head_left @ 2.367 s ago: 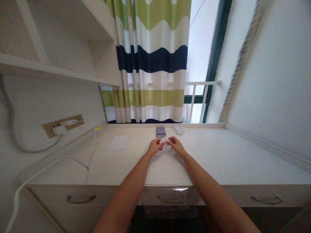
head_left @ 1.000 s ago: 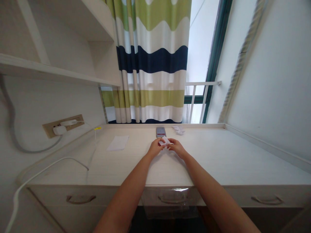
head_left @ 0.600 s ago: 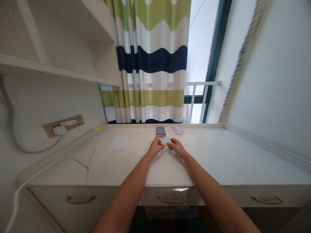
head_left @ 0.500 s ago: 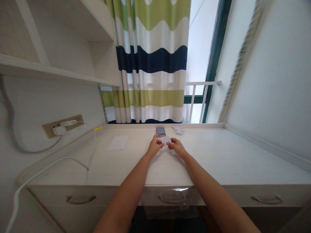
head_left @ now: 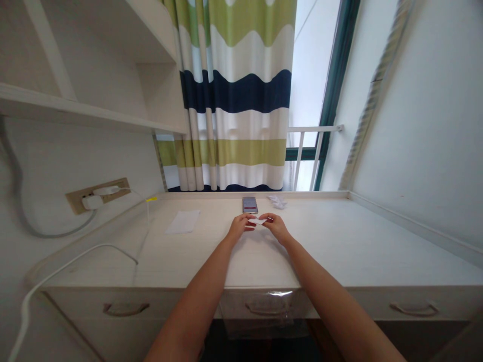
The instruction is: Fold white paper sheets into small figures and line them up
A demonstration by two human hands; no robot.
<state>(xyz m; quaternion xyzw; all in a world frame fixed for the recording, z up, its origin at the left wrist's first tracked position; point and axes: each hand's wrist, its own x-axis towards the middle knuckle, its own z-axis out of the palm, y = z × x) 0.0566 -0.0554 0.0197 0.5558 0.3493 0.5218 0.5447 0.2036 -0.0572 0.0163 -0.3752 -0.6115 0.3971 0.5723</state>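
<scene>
A small piece of white paper (head_left: 257, 221) is held between my two hands, just above the desk. My left hand (head_left: 240, 227) pinches its left side with the fingers closed. On the other side, the fingertips of my right hand (head_left: 275, 227) grip the paper's right end. The paper shows as a thin, narrow shape, and its folds are too small to make out. Right behind my hands lies a phone (head_left: 249, 205) with its screen lit. Folded white paper pieces (head_left: 277, 202) rest to the right of the phone.
White paper sheets (head_left: 183, 222) lie on the left of the white desk (head_left: 339, 251). A white cable (head_left: 101, 246) crosses the desk's left end, near plugs in a wall socket (head_left: 97, 195). Drawers with handles (head_left: 126, 310) run along the front. A striped curtain (head_left: 251, 120) hangs behind.
The paper has gone from a broader, flatter face to a thin, narrow shape between my fingers. My fingers have shifted slightly around it; the arms stay nearly in place.
</scene>
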